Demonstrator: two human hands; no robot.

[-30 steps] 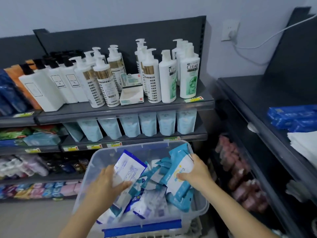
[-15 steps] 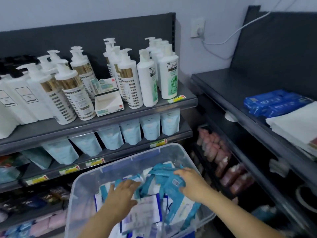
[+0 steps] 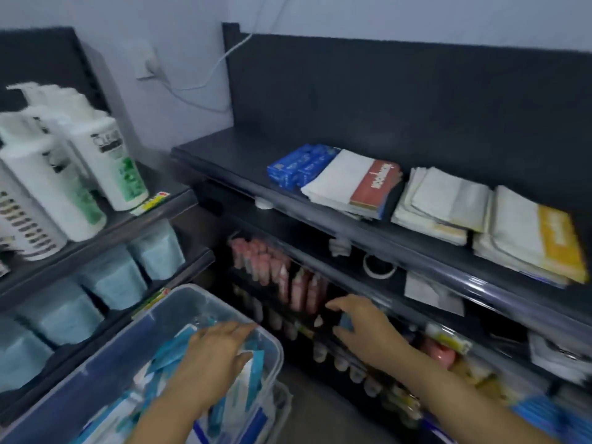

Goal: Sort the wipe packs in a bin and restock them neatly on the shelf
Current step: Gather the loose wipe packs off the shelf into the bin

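Pale wall behind two dark shelf units that meet at a corner. A wall socket [image 3: 145, 64] sits between them with a white cable [image 3: 198, 81] plugged in. The head view is blurred throughout.

Left shelf unit [image 3: 179, 206]: white pump bottles [image 3: 96, 155] stand on the upper tier, up to its right end. Pale blue pouches [image 3: 112, 277] stand in a row on the tier beneath.

Right shelf unit [image 3: 416, 248]: the top tier carries, from its left end rightwards, blue boxes [image 3: 301, 166], white packs with a red band [image 3: 352, 184], a stack of plain white packs [image 3: 442, 203] and white packs with a yellow band [image 3: 538, 238]. Pink tubes [image 3: 272, 267] stand upright at the left end of a lower tier.

Bin [image 3: 205, 291]: clear plastic, below the front edge of the left unit, its right corner near the right unit.

Wipe packs [image 3: 243, 389]: blue and white, heaped loose inside the bin, not aligned.

Left hand [image 3: 211, 354]: inside the bin at its right side, palm down on the heap. The fingers are straight and point toward the far right corner, and the thumb lies against the edge of a pack. It clasps no pack.

Right hand [image 3: 362, 328]: outside the bin, beyond its right rim, in front of the lower tiers of the right unit and just below the pink tubes. The fingers are spread and a small blue patch shows under the palm; whether it grips a pack cannot be told.

Hands apart, with the bin's right rim between them.
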